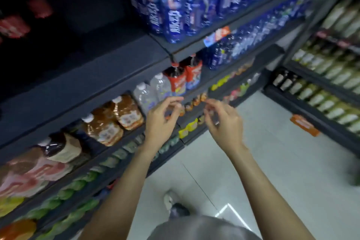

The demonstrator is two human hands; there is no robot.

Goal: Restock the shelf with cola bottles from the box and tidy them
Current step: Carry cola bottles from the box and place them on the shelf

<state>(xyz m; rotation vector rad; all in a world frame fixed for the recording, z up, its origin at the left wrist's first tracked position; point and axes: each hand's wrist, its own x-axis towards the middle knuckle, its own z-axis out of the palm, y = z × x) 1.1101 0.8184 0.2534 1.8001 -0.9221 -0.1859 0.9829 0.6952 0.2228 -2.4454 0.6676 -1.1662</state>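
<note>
Two cola bottles (pixel 184 76) with red labels and dark drink stand side by side on a dark shelf (pixel 124 76), right of two clear bottles (pixel 153 89). My left hand (pixel 162 119) hangs in the air just below and in front of them, fingers loosely curled, holding nothing. My right hand (pixel 224 122) is raised beside it to the right, fingers also loosely curled and empty. Neither hand touches a bottle. No box is in view. The picture is blurred by motion.
Brown tea bottles (pixel 115 121) fill the same shelf to the left. Blue bottles (pixel 185 6) crowd the shelf above. Small yellow and green packs line the lower shelves. A second rack (pixel 323 87) of pale bottles stands at right across a pale tiled floor (pixel 272 161).
</note>
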